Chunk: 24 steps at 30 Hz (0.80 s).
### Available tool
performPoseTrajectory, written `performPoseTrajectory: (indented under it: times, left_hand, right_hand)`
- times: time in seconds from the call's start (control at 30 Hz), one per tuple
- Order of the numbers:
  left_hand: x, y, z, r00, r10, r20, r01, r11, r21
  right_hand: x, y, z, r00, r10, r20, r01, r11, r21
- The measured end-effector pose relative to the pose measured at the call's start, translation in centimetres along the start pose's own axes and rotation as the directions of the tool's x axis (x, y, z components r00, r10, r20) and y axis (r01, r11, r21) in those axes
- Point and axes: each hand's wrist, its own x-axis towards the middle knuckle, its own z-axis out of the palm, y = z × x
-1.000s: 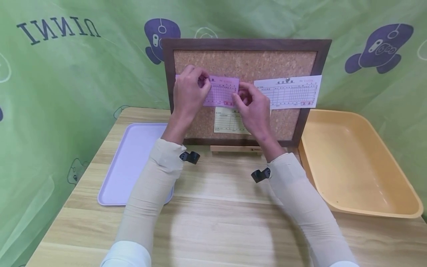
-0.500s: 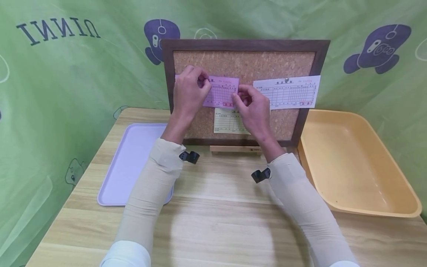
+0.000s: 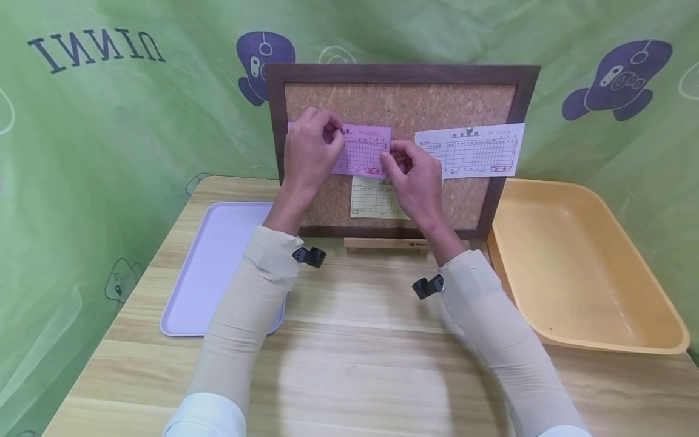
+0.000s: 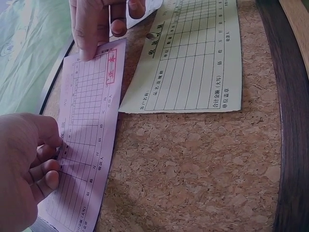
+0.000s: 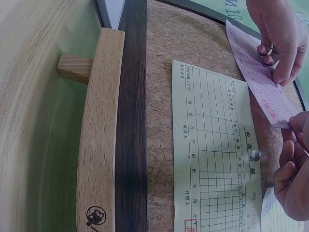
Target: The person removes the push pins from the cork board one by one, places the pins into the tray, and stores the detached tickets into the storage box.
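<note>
Currently on my feed | right hand pinching the right end of the pink slip at the left half of the corkboard, above the yellow slip | left hand bent-fingered at the pink slip's top edge; whether gripping anything, I cannot tell.

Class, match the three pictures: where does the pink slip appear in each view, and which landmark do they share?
Head: the pink slip is above the picture's centre.
Left wrist: along the left side, reaching the bottom edge.
Right wrist: upper right, slanting.
Shared landmark: the pale yellow slip on the corkboard.
</note>
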Motion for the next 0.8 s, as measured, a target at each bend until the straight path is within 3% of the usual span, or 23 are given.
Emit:
performPoseTrajectory:
  times: [0.8]
  left_hand:
    - [0.25,0.08,-0.44,0.999,-0.011,0.037,0.011,1.0,-0.006]
  right_hand:
    - [0.02,-0.05,-0.14,1.0,0.005,0.016,-0.005,1.0,0.0]
